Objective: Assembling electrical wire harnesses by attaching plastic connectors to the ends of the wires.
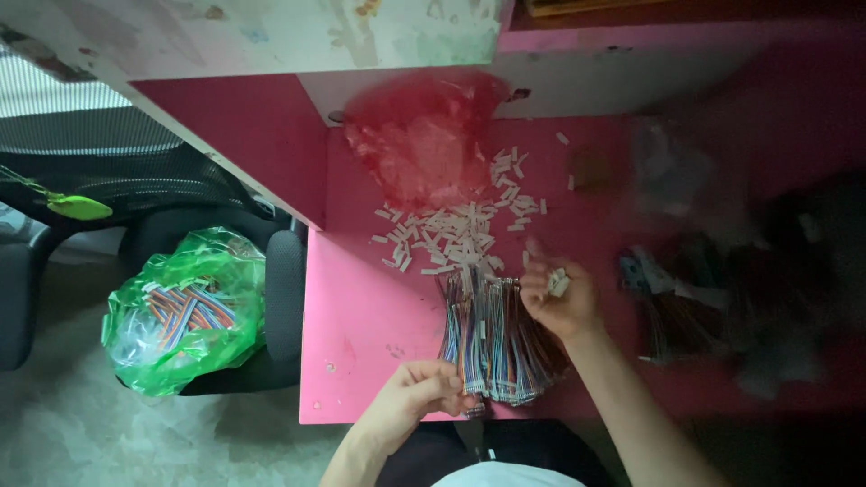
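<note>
— Nearest lens: pale cloth at bottom edge, then left hand (410, 397) at near edge of pink desk (361, 325), fingers curled together, pinched on end of a wire from multicoloured wire bundle (501, 338).

— Right hand (559, 293)?

— Raised over far end of bundle, mid-desk. Fingers closed around small white connector (558, 282); looks gripped, tho blurred w/ motion, so exact hold hard to tell.

— Bundle itself?

— Lying flat, fanned, running from near edge toward desk centre, between both hands.

— Beyond it?

— Scatter of white connector pieces (451, 234) just past bundle, touching its far end. Red plastic bag (419, 149) behind that, near back edge under shelf. More dark wire bunches (677, 316) toward right side, dim, details unclear.

— Off desk?

— Green plastic bag (185, 311) w/ coloured wires resting on black office chair (280, 280), beside left edge.

— Risks?

— Judging only: bundle ends sit right at near edge, so a tug by left hand could drag strands off onto lap. Loose white pieces lie unboxed; a sweep of wrist could scatter them toward left edge & floor. Fine wires packed close, so pulling one could snag neighbours & tangle fan. Small connector in right hand could slip, esp. in poor light.
</note>
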